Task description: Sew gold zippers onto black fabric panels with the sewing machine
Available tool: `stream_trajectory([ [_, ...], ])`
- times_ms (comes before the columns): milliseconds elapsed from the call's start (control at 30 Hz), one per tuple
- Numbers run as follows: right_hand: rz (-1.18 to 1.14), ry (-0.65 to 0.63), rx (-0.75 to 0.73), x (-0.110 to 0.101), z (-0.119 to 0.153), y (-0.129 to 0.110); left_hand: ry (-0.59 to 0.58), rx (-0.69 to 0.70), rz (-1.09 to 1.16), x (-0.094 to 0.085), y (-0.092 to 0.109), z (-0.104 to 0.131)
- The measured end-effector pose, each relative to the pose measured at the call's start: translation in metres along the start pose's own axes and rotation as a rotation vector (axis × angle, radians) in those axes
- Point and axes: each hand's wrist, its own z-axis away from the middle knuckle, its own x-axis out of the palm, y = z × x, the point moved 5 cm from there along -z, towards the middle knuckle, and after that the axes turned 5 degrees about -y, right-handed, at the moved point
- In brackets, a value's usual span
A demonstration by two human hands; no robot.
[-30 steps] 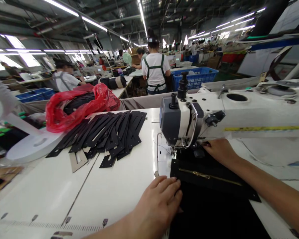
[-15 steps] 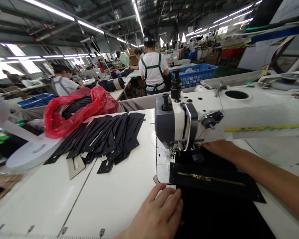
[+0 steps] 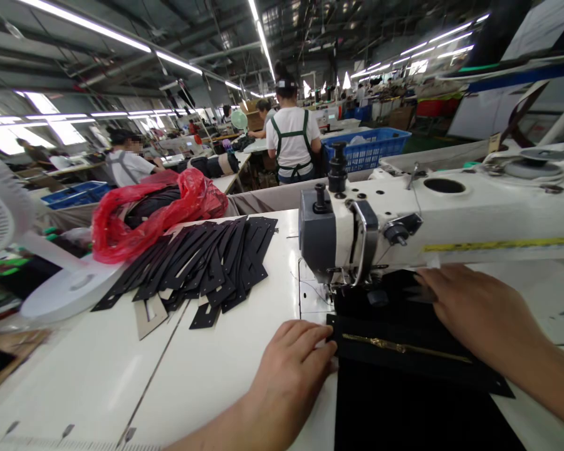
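A black strip with a gold zipper [image 3: 404, 348] lies across a larger black sheet [image 3: 380, 407] in front of the sewing machine [image 3: 341, 241]. My left hand [image 3: 294, 360] is closed at the strip's left end, fingers bent and thumb against its edge. Right of the needle area, my right hand [image 3: 470, 300] is closed above the black material. From its fingertips juts a small, blurred grey thing [image 3: 419, 292], too smeared to name. The machine's presser foot area is partly hidden by its head.
Many black slotted strips [image 3: 207, 263] lie fanned out on the white table [image 3: 220, 376]. Behind them is a red plastic bag [image 3: 164, 213], and a white fan [image 3: 70, 282] stands at left. A blue crate [image 3: 366, 147] and a person in a white shirt [image 3: 294, 134] are beyond.
My left hand has moved up onto the strip's left end. My right hand has come out from behind the machine head to the right, and the grey thing now shows. The view has shifted slightly.
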Motion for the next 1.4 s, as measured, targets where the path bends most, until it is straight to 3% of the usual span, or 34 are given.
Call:
stream_trajectory([
  [100, -0.022, 0.073, -0.217, -0.011, 0.043, -0.046, -0.050, 0.002, -0.032, 0.011, -0.006, -0.002],
  [167, -0.064, 0.035, -0.335, -0.002, 0.057, -0.072, -0.071, 0.016, -0.088, 0.018, -0.009, -0.002],
  [233, -0.094, -0.008, -0.369, 0.011, 0.055, -0.085, -0.081, 0.027, -0.134, 0.022, -0.013, -0.004],
  [400, -0.248, -0.045, -0.349, 0.034, 0.020, -0.072, -0.077, 0.025, -0.199, 0.025, -0.030, -0.015],
  [533, -0.308, -0.005, -0.343, 0.033, 0.002, -0.066, -0.073, 0.022, -0.218, 0.027, -0.041, -0.021],
  [700, -0.328, -0.009, -0.342, 0.028, -0.001, -0.069, -0.114, 0.043, -0.111, 0.028, -0.045, -0.023],
  [1000, -0.406, -0.259, -0.199, 0.038, -0.020, -0.048, -0.109, -0.191, 0.034, 0.016, -0.059, -0.041],
  [1067, -0.392, -0.254, -0.232, 0.039, -0.019, -0.051, -0.103, -0.195, 0.024, 0.016, -0.057, -0.039],
  [1233, -0.217, -0.089, -0.383, 0.036, 0.006, -0.066, -0.077, -0.056, -0.079, 0.023, -0.040, -0.024],
  [1400, -0.191, -0.101, -0.383, 0.040, 0.011, -0.064, -0.055, -0.053, -0.217, 0.032, -0.035, -0.020],
])
